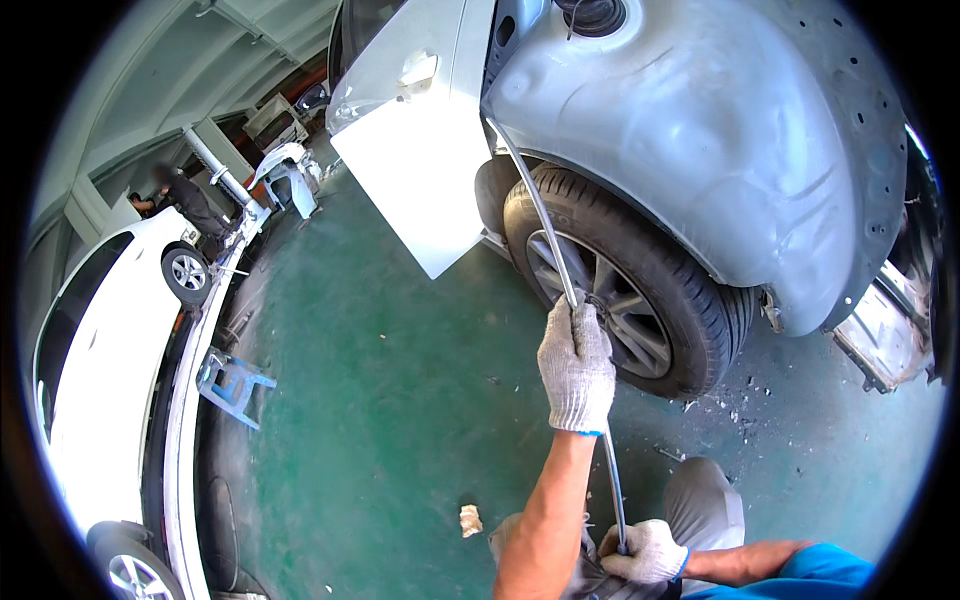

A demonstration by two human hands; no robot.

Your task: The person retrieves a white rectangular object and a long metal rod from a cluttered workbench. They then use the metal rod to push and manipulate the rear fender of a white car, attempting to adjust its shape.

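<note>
A long, slim metal pry bar (545,215) runs from near my lap up to the body of a silver-grey car. My left hand (577,365), in a white knitted work glove, is wrapped round the middle of the bar. Low in front of me, my right hand (645,552), gloved alike, grips the bar's near end. The far tip of the bar reaches the gap between the door (415,160) and the bare, dented wheel-arch panel (660,140); its exact contact is hidden. Behind the bar stands the car's wheel (620,290), its tyre under the panel.
At the left, a white car (100,370) stands beside a pale rail or frame. A blue plastic stool (235,385) is near it, and a person in dark clothes (190,200) is farther back. Small debris (740,410) and a yellowish scrap (470,520) lie on the green floor.
</note>
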